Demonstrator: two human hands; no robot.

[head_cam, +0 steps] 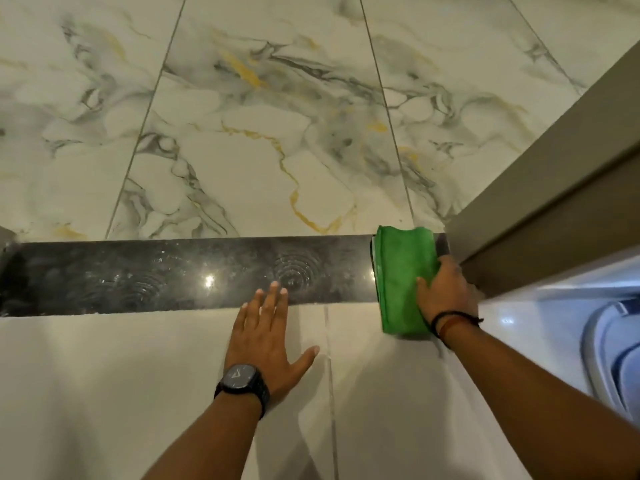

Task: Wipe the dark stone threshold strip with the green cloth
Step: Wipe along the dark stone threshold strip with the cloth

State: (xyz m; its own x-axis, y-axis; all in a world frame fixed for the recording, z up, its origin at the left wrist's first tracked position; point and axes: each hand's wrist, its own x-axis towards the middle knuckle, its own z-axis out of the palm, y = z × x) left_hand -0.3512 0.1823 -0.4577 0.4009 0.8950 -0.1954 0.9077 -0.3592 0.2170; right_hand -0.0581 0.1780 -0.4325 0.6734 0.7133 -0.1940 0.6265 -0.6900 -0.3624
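A folded green cloth [403, 278] lies across the right end of the dark stone threshold strip [173, 275], its near edge hanging over onto the plain pale floor tile [104, 393]. The right hand [445, 292] presses flat on the cloth's right side, its grip spread rather than pinched, a dark band and a reddish band [450, 322] at the wrist. The left hand [266, 334] rests palm-down on the pale tile, fingers fanned open, fingertips touching the near edge of the strip; a black watch [240, 377] sits on that wrist. Circular smears and bright light reflections mark the polished strip. Beyond it runs veined marble flooring [259, 116]; a grey-brown door frame [554, 188] stands just right of the cloth.
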